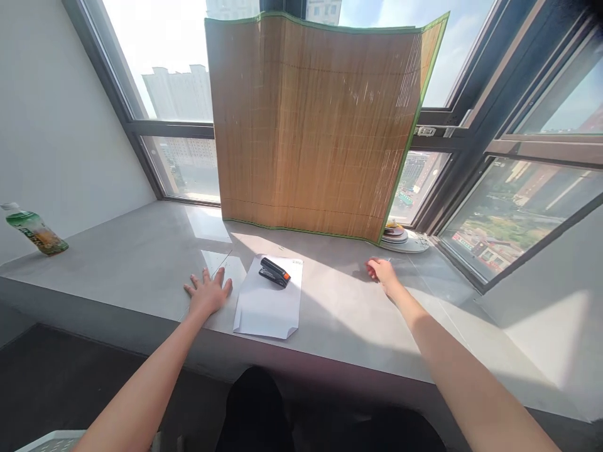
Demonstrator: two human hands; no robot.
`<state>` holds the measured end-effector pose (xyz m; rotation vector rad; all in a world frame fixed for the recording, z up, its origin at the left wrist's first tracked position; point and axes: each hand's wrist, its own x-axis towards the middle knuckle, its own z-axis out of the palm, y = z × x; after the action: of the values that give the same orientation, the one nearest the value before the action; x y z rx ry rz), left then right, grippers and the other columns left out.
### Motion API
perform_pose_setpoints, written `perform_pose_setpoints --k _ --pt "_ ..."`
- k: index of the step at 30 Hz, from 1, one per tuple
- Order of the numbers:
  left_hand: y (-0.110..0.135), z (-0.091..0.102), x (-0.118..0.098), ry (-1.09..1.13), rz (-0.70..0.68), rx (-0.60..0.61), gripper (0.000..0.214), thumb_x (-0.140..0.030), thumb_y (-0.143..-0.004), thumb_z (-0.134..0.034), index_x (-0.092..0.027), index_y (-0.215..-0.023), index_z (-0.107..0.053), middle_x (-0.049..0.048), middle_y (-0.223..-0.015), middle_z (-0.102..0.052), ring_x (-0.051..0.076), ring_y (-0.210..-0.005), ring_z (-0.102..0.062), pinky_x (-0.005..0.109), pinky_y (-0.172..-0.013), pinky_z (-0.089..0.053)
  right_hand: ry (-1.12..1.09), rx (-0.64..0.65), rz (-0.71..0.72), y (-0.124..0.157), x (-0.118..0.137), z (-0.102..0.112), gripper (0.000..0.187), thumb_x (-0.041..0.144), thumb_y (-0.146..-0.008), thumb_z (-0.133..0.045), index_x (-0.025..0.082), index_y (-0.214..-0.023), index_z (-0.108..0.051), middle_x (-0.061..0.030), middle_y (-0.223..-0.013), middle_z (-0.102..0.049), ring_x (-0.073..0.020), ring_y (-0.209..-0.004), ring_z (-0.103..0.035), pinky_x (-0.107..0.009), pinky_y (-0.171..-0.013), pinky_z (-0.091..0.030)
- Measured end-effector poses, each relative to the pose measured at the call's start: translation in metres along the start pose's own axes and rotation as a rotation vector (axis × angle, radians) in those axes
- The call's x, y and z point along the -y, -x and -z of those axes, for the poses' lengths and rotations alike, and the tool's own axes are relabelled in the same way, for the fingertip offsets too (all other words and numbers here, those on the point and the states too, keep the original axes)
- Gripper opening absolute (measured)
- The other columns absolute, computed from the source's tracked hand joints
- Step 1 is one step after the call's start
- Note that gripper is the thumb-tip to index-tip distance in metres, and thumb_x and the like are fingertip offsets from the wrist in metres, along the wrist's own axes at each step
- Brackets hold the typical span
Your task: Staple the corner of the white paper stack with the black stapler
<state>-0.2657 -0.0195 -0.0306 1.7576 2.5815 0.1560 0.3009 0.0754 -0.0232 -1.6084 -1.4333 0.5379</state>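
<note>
My left hand (pixel 208 292) lies flat on the grey sill (pixel 132 263) with its fingers spread, just left of a stack of white paper (pixel 268 304). A black stapler (pixel 274 272) with an orange tip rests on the far part of the paper. My right hand (pixel 382 271) rests on the sill well to the right of the paper, its fingers curled under. Whether anything is in them I cannot make out.
A bamboo mat (pixel 315 125) with green edging stands upright against the window. A green drink bottle (pixel 34 230) lies at the far left by the wall. A small stack of round discs (pixel 398 236) sits at the mat's right foot.
</note>
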Motion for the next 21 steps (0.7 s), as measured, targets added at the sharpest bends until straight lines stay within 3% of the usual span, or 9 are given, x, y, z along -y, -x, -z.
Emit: perform_pose_setpoints --k 3,6,12,15,18,21 --pt "-0.003 -0.002 0.002 0.002 0.010 0.002 0.075 -0.062 -0.107 -0.033 -0.027 -0.174 -0.037 0.0277 -0.179 -0.025 0.062 -0.161 -0.019 0.081 -0.122 -0.014 -0.271 -0.116 -0.093 0.009 -0.039 0.060 0.032 0.058 -0.074 -0.055 0.027 -0.075 -0.048 0.0002 -0.064 -0.054 -0.0158 -0.054 -0.053 -0.028 -0.050 -0.044" --pt "-0.005 -0.004 0.002 -0.002 0.011 -0.002 0.076 -0.064 -0.107 -0.033 -0.027 -0.174 -0.037 0.0276 -0.179 -0.024 0.062 -0.161 -0.019 0.081 -0.122 -0.015 -0.488 -0.224 -0.148 0.009 -0.062 0.083 0.030 0.055 -0.070 -0.054 0.028 -0.075 -0.043 0.0037 -0.063 -0.046 -0.0135 -0.054 -0.047 -0.027 -0.051 -0.043" --pt "-0.003 -0.002 0.000 0.005 0.027 -0.008 0.075 -0.062 -0.107 -0.034 -0.025 -0.173 -0.040 0.0259 -0.179 -0.026 0.060 -0.162 -0.019 0.080 -0.123 -0.017 -0.742 -0.228 -0.226 -0.002 -0.077 0.073 0.027 0.037 -0.061 -0.071 0.023 -0.075 -0.054 0.0011 -0.067 -0.055 -0.0113 -0.059 -0.050 -0.021 -0.049 -0.040" --pt "-0.003 0.002 0.003 0.061 0.021 -0.034 0.072 -0.061 -0.106 -0.040 -0.024 -0.166 -0.052 0.0238 -0.177 -0.033 0.058 -0.161 -0.024 0.080 -0.123 -0.020 -0.791 -0.214 -0.240 -0.002 -0.077 0.070 0.026 0.032 -0.061 -0.075 0.022 -0.076 -0.057 0.0011 -0.068 -0.059 -0.0101 -0.059 -0.051 -0.019 -0.049 -0.040" --pt "-0.002 0.006 0.005 0.216 -0.043 -0.170 0.058 -0.048 -0.107 -0.036 -0.018 -0.141 -0.072 0.0205 -0.162 -0.056 0.046 -0.152 -0.047 0.065 -0.123 -0.037 -0.812 -0.209 -0.250 -0.002 -0.077 0.072 0.025 0.032 -0.062 -0.076 0.022 -0.075 -0.058 0.0018 -0.065 -0.058 -0.0098 -0.058 -0.050 -0.018 -0.048 -0.039" --pt "0.006 0.006 -0.004 0.363 -0.111 -0.308 0.054 -0.043 -0.105 -0.034 -0.014 -0.124 -0.076 0.0196 -0.143 -0.069 0.035 -0.137 -0.061 0.049 -0.118 -0.048 -0.809 -0.200 -0.253 -0.004 -0.077 0.072 0.025 0.033 -0.064 -0.077 0.023 -0.074 -0.057 0.0022 -0.062 -0.057 -0.0096 -0.057 -0.048 -0.018 -0.046 -0.038"
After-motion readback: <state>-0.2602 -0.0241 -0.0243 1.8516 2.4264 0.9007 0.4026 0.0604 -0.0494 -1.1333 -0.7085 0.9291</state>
